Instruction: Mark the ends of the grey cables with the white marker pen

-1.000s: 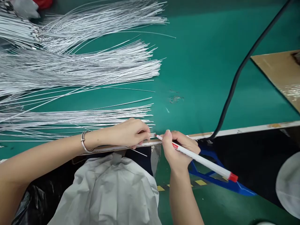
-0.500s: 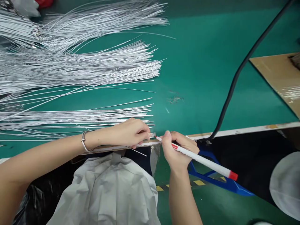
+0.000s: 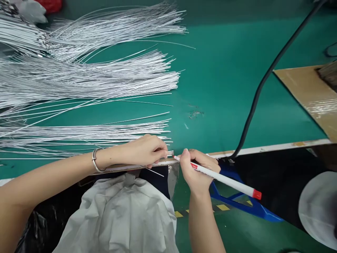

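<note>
At the table's front edge, my left hand [image 3: 151, 149] is closed in a pinch around thin white wires, and their short ends [image 3: 170, 153] stick out past the fingertips to the right. My right hand [image 3: 198, 170] grips a white pen [image 3: 229, 181] with a red end cap, held like a writing tool. Its red tip points left, right by the wire ends; whether it touches them I cannot tell. Beyond my left hand lies a loose row of white wires [image 3: 105, 130] with ends facing right. One stray wire [image 3: 155, 171] pokes out below the hand.
Thick bundles of white wires [image 3: 118, 77] spread over the green table [image 3: 223, 88] at the left. A black cable [image 3: 256, 95] crosses down to the table edge on the right, near a cardboard sheet [image 3: 302, 91]. Below are a blue frame [image 3: 247, 207] and a round white seat-like disc [image 3: 318, 207].
The view has shifted slightly, so everything sits a little differently in the picture. The pen tip has moved slightly down relative to the wire ends. Both grips are unchanged.
</note>
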The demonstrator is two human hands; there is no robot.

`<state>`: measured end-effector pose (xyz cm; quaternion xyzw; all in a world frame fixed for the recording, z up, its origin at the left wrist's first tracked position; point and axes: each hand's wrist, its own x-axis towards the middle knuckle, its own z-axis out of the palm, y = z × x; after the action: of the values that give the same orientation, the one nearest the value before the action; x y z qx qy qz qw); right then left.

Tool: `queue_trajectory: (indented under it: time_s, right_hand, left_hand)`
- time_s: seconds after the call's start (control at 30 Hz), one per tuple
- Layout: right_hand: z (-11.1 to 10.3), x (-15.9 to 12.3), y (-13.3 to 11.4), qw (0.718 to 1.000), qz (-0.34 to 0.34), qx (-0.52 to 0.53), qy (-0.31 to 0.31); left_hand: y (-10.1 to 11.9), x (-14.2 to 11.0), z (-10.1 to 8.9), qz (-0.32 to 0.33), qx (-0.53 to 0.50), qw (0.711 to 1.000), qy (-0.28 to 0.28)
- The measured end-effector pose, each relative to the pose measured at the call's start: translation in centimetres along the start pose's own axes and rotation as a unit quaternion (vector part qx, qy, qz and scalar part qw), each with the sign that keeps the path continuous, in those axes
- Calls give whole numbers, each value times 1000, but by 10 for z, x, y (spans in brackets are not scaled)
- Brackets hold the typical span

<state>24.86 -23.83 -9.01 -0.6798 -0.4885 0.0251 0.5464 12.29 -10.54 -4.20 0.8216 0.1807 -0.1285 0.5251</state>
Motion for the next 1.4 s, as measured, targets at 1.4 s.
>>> queue_trajectory:
  time_s: [1.4]
  right_hand:
    - [5, 2, -2, 996, 67, 24, 53]
  left_hand:
    - [11, -3, -4, -22, -8, 1000, 10]
